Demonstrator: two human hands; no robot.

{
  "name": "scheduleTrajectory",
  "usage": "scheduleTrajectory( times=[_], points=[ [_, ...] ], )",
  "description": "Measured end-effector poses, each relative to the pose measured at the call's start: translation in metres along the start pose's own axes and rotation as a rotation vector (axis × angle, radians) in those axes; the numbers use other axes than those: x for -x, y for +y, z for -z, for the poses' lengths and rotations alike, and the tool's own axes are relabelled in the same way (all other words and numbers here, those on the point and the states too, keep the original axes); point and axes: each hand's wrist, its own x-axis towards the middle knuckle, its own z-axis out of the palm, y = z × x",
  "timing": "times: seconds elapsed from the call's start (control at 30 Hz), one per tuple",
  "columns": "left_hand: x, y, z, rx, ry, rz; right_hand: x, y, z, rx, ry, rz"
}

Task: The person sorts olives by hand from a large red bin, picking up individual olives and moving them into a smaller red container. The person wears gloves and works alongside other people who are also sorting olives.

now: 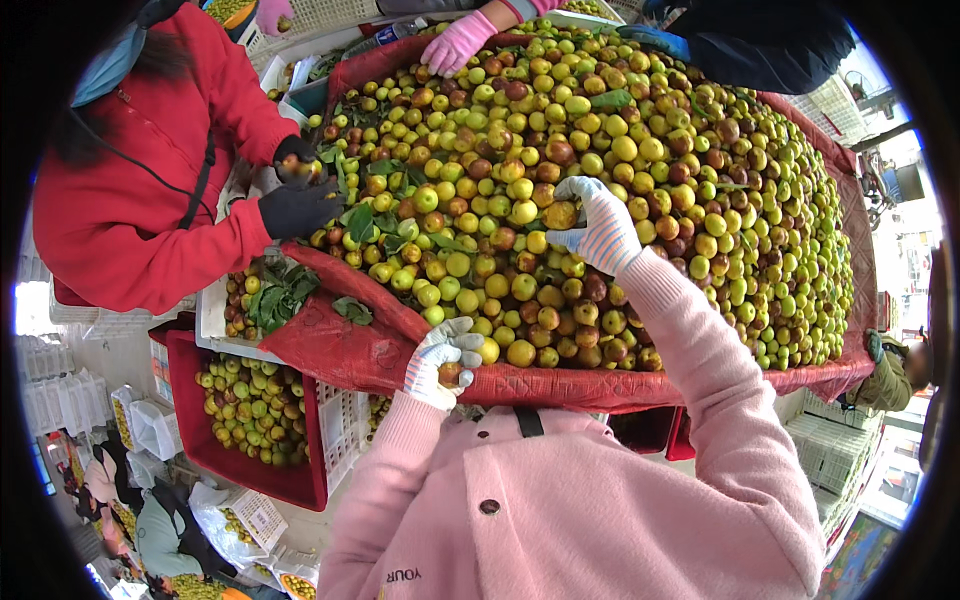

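A large heap of green, yellow and red-brown jujubes (465, 202) lies on a red woven sheet (570, 386). My right hand (600, 225), in a striped knit glove, reaches over the heap with a yellow-brown jujube (559, 215) between thumb and fingers. Near the sheet's front edge, my left hand (443, 361) wears a matching glove; its fingers curl around a reddish-brown jujube (450, 374). Green leaves (361, 223) lie among the fruit left of centre.
A co-worker in red, with black gloves (300, 206), handles fruit at the left. Opposite are a pink-gloved hand (459, 43) and a blue-gloved hand (656, 41). A white tray (210, 322) holds leaves and jujubes. Below it stands a red crate (319, 442) of jujubes.
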Motion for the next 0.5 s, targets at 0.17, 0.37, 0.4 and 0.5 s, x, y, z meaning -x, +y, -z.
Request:
scheduleTrajectory(
  times=[0.17,0.37,0.4,0.5],
  points=[
    [-0.004,-0.002,0.005,0.014,-0.005,-0.004,0.033,0.002,-0.01,-0.431,-0.001,-0.102],
    [-0.006,-0.002,0.01,0.061,-0.072,-0.003,0.052,-0.003,-0.016,-0.668,-0.045,-0.176],
    [-0.006,-0.002,0.01,0.056,-0.052,-0.006,0.056,-0.003,-0.018,-0.747,-0.05,-0.187],
    [-0.005,-0.003,0.009,0.04,-0.017,-0.013,0.063,-0.004,-0.022,-0.639,0.014,-0.101]
  ],
)
